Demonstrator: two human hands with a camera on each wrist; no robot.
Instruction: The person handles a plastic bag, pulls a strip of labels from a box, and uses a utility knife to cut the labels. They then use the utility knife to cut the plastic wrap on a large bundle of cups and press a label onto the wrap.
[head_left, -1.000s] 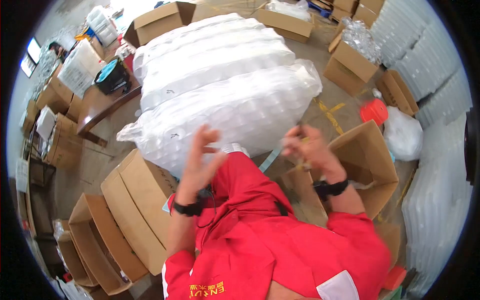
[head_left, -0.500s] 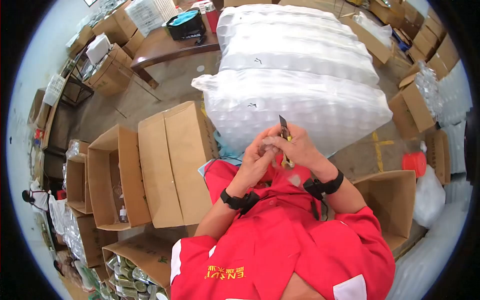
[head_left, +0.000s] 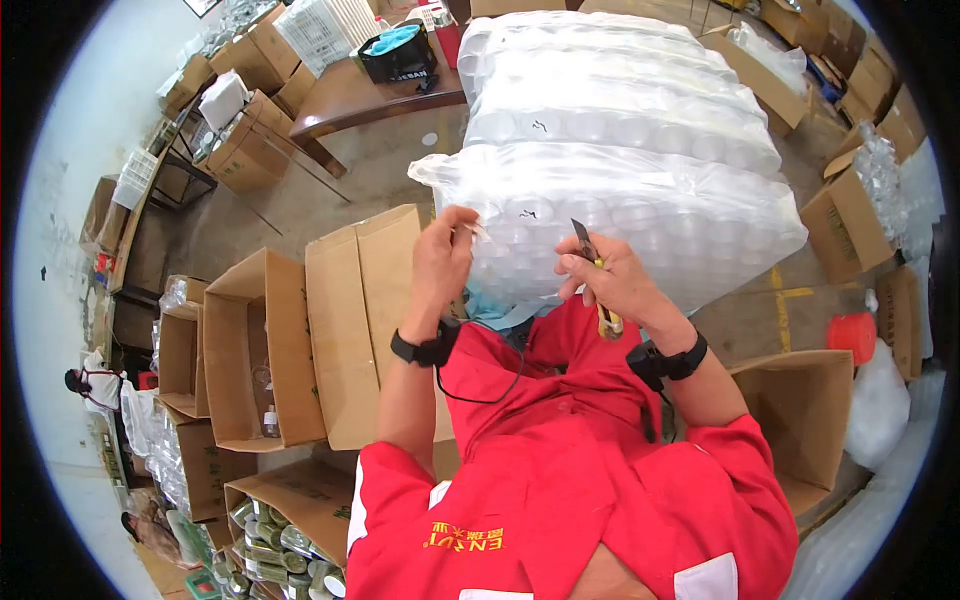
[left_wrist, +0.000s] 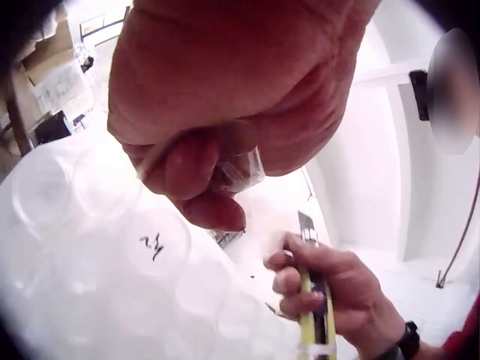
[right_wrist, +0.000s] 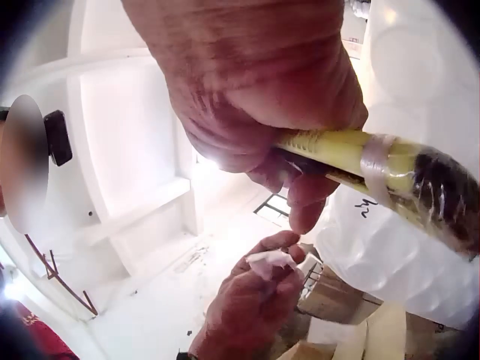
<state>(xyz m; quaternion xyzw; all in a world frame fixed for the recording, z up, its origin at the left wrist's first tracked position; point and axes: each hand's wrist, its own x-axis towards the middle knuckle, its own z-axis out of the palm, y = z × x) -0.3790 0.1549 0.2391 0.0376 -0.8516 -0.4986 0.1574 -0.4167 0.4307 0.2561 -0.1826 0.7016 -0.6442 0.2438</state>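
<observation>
The knife [right_wrist: 386, 166] is in the right grip [head_left: 622, 282], whose fingers curl round its yellow handle with the blade out, pointing up and away from the body. The left grip [head_left: 440, 262] pinches a pale, crumpled scrap [right_wrist: 271, 262], well apart from the knife. Both are raised before the near sack [head_left: 640, 215].

The knife should be light and stiff, its thin blade likely to snap if twisted. Clear tape wraps the handle's tail and may be slick, so the handle behind the blade is the place to hold. The scrap looks soft, nearly weightless, apt to cling to fingertips. The sack's film seems slippery and easily torn; its gathered corner [head_left: 430, 170] looks the best hold.

Black handwriting [head_left: 528, 214] marks the sack, too loosely scrawled to read surely. The red shirt [head_left: 560, 480] bears a yellow logo, apparently "ENSUT", with Chinese characters. On the counter [head_left: 335, 103], a black bag [head_left: 385, 68] shows white letters, perhaps ending "EBAN".
</observation>
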